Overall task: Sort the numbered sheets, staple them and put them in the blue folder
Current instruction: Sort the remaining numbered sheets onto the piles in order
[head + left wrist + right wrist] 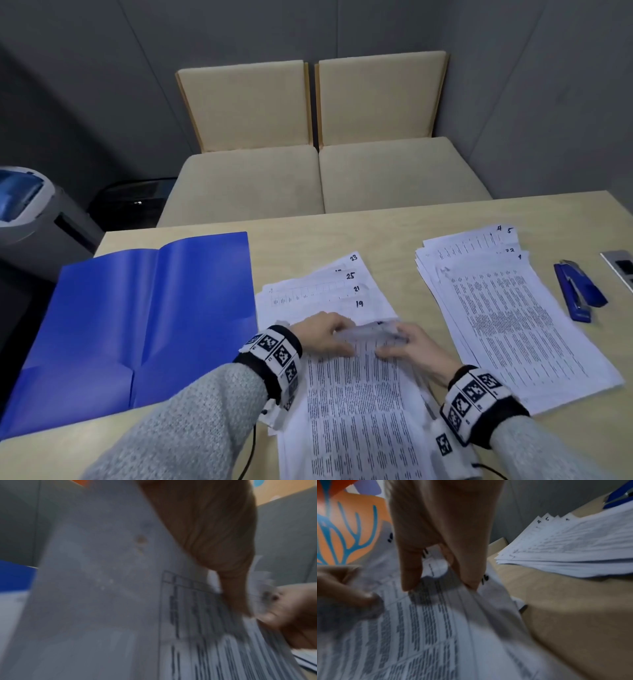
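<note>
Numbered sheets [356, 394]: near pile at table's [394, 219] front edge, middle. Top sheet's far edge lifted, blurred. Left hand [322, 337] and right hand [411, 346] both pinch that edge, fingers curled. Fanned sheets marked 19–25 just beyond. Second pile [507, 318] right of near pile. Open blue folder [144, 318] left. Blue stapler [577, 291] far right.
</note>
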